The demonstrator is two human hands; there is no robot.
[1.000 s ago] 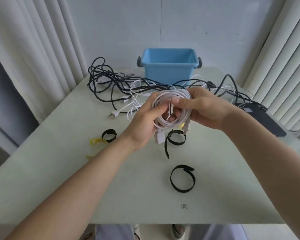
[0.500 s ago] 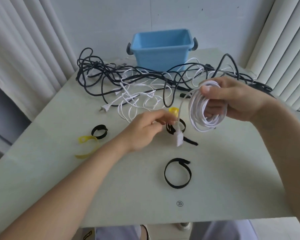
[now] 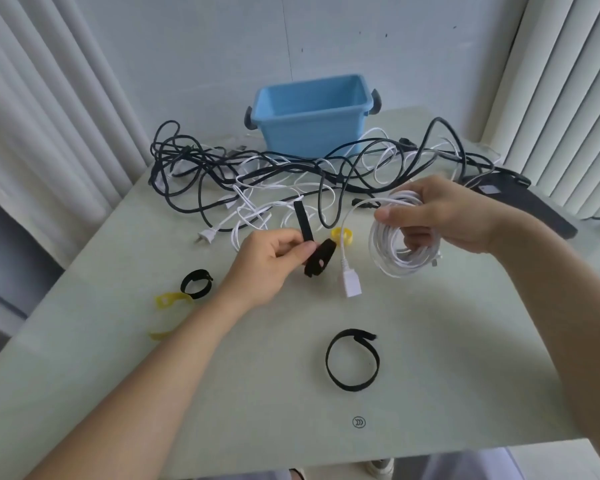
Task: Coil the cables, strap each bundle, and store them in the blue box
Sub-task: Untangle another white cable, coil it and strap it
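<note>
- Our right hand (image 3: 440, 216) grips the white coil (image 3: 399, 252) at centre right of the frame. The thumb lies across the top of the loops and the fingers curl through the middle. We judge that this grip stops the turns springing apart before a strap goes on.
- One end of that cable hangs loose from the coil, and its white plug (image 3: 350, 287) dangles between our hands.
- Our left hand (image 3: 271, 261), at centre, pinches a black strap (image 3: 321, 261) between thumb and fingers. One end stands up above the thumb, and the wider tab end points toward the coil without touching it.
- We read this step as strapping the bundle: the strap is lifted and opened out, ready to pass through the coil's opening.
- The blue box (image 3: 312, 133) sits at top centre, at the far edge of the table (image 3: 447, 358). No bundle shows inside it, so storing has not yet begun.
- In front of the box lies a tangle of black and white cables (image 3: 284, 171), uncoiled.
- Spare straps lie within reach:
  - a black loop (image 3: 352, 360) at lower centre
  - a small black loop (image 3: 196, 284) and a yellow strap (image 3: 168, 301) at left
  - a yellow ring (image 3: 342, 236) between our hands
</note>
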